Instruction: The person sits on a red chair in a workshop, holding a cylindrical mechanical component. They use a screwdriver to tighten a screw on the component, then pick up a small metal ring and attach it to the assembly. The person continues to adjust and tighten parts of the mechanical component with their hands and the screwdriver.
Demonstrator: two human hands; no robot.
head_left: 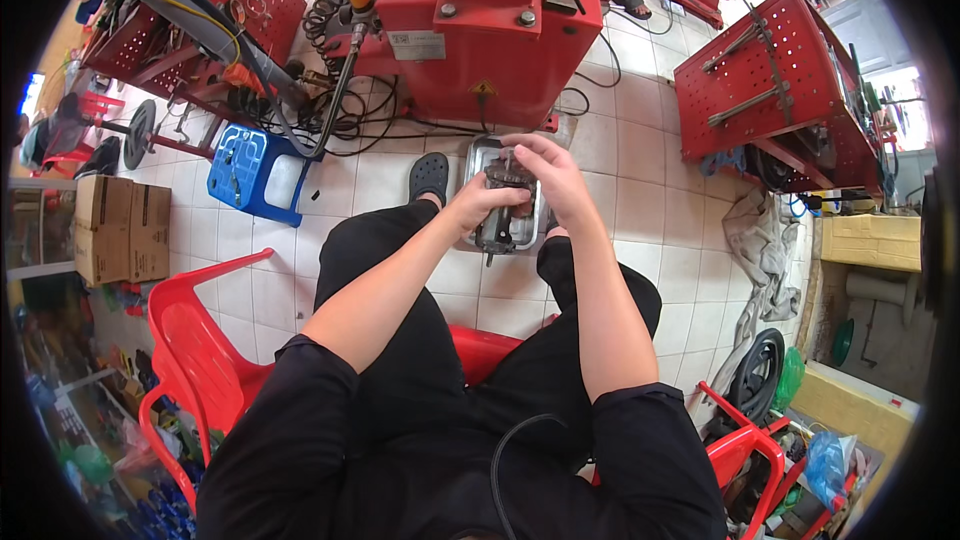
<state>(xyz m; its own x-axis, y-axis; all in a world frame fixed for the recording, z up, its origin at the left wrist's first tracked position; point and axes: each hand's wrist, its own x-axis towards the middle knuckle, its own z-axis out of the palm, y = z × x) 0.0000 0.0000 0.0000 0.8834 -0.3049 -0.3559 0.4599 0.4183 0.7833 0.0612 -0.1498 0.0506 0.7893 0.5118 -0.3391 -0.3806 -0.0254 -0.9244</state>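
A dark metal mechanical part (493,232) lay upright in the frame, at upper centre, over a metal-looking tray (478,156) on the tiled floor (640,240). The left hand (485,206) came in from its left, fingers clamped on the part with the thumb across it. The right hand (556,178) curved over its upper end, fingers bent; whether they gripped could not be told.

A red machine base (490,90) blocked the space above the tray, with black cables (370,110) tangled to its left. A grey clog (430,177) stood just left of the tray, a blue stool (262,175) farther left, and a red perforated tool rack (760,80) at upper right.

The hands hid much of the part, and whether it touched the tray was unclear. At the top edge, another person's sandalled foot (632,4) showed, the body cut off. Clutter at lower left blurred into the dark rim.
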